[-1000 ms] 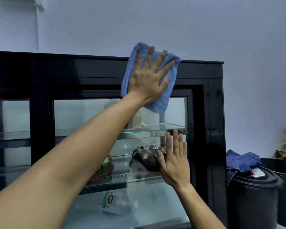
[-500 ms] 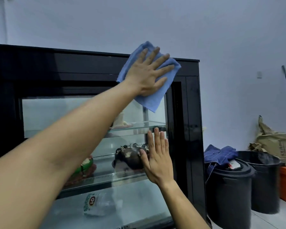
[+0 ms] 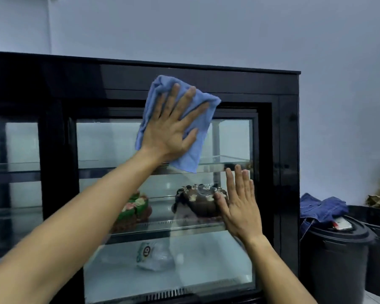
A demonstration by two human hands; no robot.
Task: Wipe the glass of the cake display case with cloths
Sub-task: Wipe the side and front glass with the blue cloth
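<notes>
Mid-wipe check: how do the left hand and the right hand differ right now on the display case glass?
The left hand presses a blue cloth flat against the glass; the right hand is bare. The left hand sits high, over the glass's top edge and the black frame; the right hand rests lower, in front of the chocolate cake. The left hand's fingers are spread; the right hand's are close together. Both are open-palmed, fingers pointing up.

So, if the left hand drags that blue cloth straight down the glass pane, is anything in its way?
Nothing directly below. The left hand presses the blue cloth flat on the upper glass pane. The right hand lies flat on the same pane, lower and further right, clear of a straight-down pass. The cakes sit behind the glass.
</notes>
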